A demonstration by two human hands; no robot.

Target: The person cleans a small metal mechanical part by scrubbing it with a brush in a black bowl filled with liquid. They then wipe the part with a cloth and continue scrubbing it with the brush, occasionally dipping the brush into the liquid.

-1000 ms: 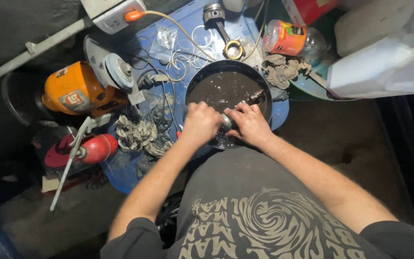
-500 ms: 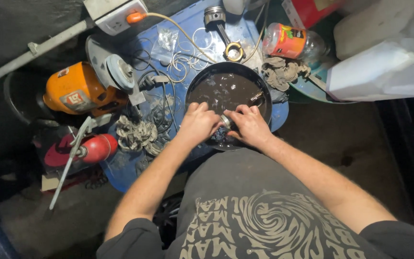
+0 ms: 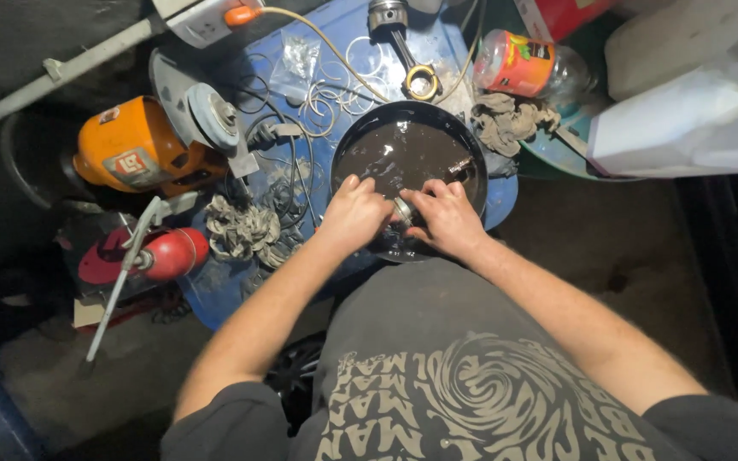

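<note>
Hands meeting over round black pan (image 3: 471,154) of dark liquid, near front rim. Left hand (image 3: 354,213) & right hand (image 3: 448,218) both clenched round small metal cylindrical part (image 3: 402,209), fingers gripping from opp. sides, prob. keeping it steady low over the liquid so drips are falling back in. Resting on blue counter (image 3: 215,290) w/ rag (image 3: 245,232) at left, piston w/ rod (image 3: 403,43) behind, orange grinder (image 3: 134,158) further left.
</note>
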